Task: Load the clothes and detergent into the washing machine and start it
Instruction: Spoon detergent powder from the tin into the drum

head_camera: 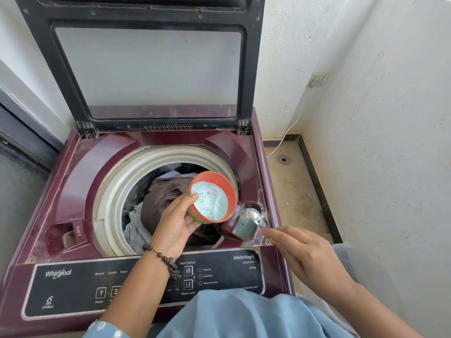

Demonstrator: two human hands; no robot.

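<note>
the orange cup [212, 196] of blue detergent powder [210, 200] tilts over the open drum, above the dark clothes [166, 198], gripped by the left hand [174, 224]. the right hand [299, 252] pinches a clear spoon [253, 215] over the detergent tray [244, 228] of the maroon washing machine [80, 167].

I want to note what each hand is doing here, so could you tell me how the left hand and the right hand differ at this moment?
The left hand grips an orange cup of blue detergent powder over the drum; the right hand pinches a clear spoon at the open detergent tray. The left hand is palm up and wears a bead bracelet; the right is knuckles up with a bare wrist. Both hold something over the washing machine.
</note>
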